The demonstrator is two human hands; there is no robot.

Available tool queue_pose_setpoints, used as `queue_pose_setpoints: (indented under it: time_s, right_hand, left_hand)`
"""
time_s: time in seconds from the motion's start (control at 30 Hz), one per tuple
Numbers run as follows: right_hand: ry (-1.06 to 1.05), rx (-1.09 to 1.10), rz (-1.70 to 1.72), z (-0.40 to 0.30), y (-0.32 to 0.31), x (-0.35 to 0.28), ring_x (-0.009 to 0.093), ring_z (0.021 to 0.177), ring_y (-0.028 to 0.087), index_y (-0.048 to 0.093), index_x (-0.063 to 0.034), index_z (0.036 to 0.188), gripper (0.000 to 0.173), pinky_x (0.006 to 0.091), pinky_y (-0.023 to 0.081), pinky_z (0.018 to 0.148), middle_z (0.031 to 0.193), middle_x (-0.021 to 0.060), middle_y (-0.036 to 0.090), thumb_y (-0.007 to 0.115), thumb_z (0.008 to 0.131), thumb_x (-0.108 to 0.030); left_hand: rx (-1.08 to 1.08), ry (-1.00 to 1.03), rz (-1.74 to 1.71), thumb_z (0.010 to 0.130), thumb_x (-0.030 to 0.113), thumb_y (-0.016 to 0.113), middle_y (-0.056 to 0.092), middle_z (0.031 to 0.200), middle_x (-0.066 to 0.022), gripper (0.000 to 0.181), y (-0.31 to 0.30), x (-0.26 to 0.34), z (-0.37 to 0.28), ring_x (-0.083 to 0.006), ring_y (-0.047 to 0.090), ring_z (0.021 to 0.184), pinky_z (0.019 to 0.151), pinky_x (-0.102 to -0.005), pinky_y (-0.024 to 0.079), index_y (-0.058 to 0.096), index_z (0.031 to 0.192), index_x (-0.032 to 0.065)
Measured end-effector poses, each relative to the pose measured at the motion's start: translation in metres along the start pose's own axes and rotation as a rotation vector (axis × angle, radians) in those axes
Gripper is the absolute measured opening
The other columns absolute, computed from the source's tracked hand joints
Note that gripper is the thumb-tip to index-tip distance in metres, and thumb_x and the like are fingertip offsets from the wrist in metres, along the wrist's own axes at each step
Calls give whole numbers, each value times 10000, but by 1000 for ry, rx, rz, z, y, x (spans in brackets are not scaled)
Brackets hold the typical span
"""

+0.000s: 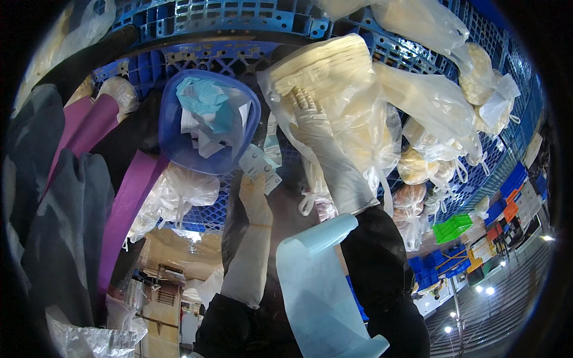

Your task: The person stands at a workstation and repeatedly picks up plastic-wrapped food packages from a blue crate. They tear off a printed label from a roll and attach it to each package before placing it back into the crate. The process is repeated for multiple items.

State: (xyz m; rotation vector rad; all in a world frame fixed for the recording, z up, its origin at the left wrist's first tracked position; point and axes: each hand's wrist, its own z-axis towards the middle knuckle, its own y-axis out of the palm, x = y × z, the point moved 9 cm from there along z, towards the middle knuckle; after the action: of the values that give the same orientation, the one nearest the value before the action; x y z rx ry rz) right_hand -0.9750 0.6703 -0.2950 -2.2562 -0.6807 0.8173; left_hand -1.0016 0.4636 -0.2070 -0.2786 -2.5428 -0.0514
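Note:
My left hand (253, 188), in a pale glove with a rubber band at the wrist, pinches several small white printed labels (257, 165). More labels on a light-blue strip (272, 147) hang just beyond its fingers. My right hand (311, 118), in a long whitish glove, lies flat on a large clear plastic bag (344, 98) of pale yellow layered contents that I cannot identify. Its fingers are extended. A long light-blue strip of sheet (318, 286), curled at both ends, hangs between my forearms.
A blue plastic bin (165, 129) with crumpled blue and white paper stands left of my hands. Knotted bags (418, 165) lie on blue plastic pallets (224, 22). Dark-grey and purple garments (67, 215) fill the left. A green crate (452, 227) stands farther right.

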Motion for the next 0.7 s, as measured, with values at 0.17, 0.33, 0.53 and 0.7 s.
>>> queue_pose_setpoints:
  time_s: [0.17,0.33,0.53,0.7]
  right_hand:
    - [-18,6,-74,9,-15,-15,253,1294,184,209,-72,1343,729,383,200,1031,1408,114,177,519,732,-323]
    - [-30,-32,-53,19,-11,-11,256,1296,178,213,-78,1344,727,390,179,1037,1408,118,175,523,733,-322]
    - [-14,-86,-51,20,-8,-10,258,1296,181,235,-81,1337,706,410,182,1032,1408,122,173,516,736,-321]
    - [-10,-26,-55,30,-26,-19,261,1293,188,251,-71,1330,698,402,197,1026,1405,127,181,516,738,-328]
  left_hand:
    - [0,4,16,804,44,531,565,960,-46,296,-1,1,-1,-108,543,816,715,-234,435,509,1098,10]
    - [-8,-5,15,805,53,536,566,963,-35,309,2,-1,1,-102,544,812,700,-230,435,508,1110,20]
    - [8,-12,15,806,55,538,566,969,-27,308,4,3,2,-98,544,811,701,-232,434,514,1112,29]
    - [-13,-7,12,806,60,542,567,969,-28,302,2,-1,5,-98,542,823,714,-238,432,517,1106,29]
